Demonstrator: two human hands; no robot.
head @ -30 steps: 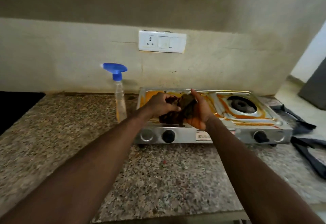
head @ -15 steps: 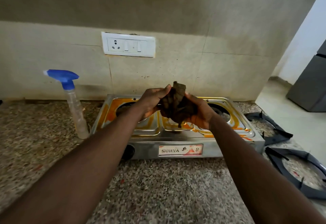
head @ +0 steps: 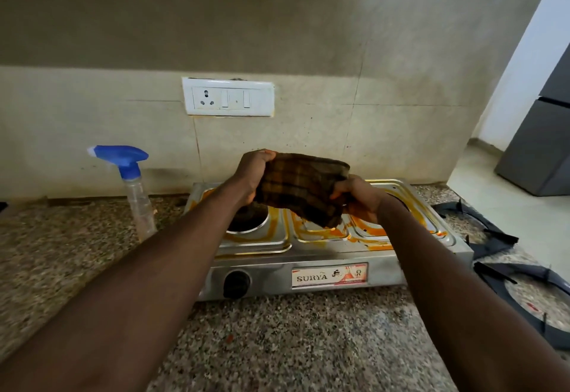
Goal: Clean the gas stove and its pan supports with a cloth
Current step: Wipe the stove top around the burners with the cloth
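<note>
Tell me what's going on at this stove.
A person holds a brown checked cloth up over the gas stove with both hands: the left hand grips its left end, the right hand its right end. The stove top is streaked with orange stains. Both pan supports lie off the stove on the counter to its right, and a spray bottle stands to its left.

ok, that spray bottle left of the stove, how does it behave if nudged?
Likely tippy: the spray bottle is tall and narrow with a bulky blue trigger head on top. Probably light: its clear body looks mostly empty, though the level is hard to read.
</note>
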